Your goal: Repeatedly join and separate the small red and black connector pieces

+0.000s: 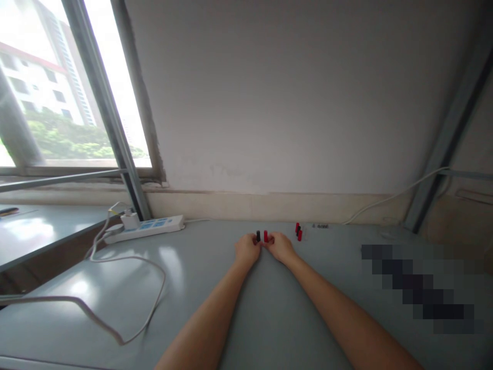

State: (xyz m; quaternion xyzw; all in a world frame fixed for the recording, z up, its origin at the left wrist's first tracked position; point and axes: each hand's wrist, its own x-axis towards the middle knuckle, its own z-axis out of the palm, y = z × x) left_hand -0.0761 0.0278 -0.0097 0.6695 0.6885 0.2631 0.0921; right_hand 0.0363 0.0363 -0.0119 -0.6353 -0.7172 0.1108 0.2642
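Both my arms reach out to the far side of the grey table [285, 308]. The fingers of my left hand [248, 250] are closed around the lower part of a small upright black cylinder [258, 235]. Just to its right, my right hand [282, 248] pinches a small upright red cylinder [265, 235]. A narrow gap separates the two cylinders, and my fingertips nearly meet below them. Fingers hide their lower ends. Right of my right hand is a small group of red and black cylinders [299, 232], with a row of tiny dark pieces [320, 226] beyond.
A white power strip [154, 227] with a plugged-in adapter [130, 220] lies at the back left. Its pale cable [164, 280] loops over the left side of the table. Behind stands a wall [277, 103], with metal posts [111, 103] either side. A pixelated dark patch covers the right.
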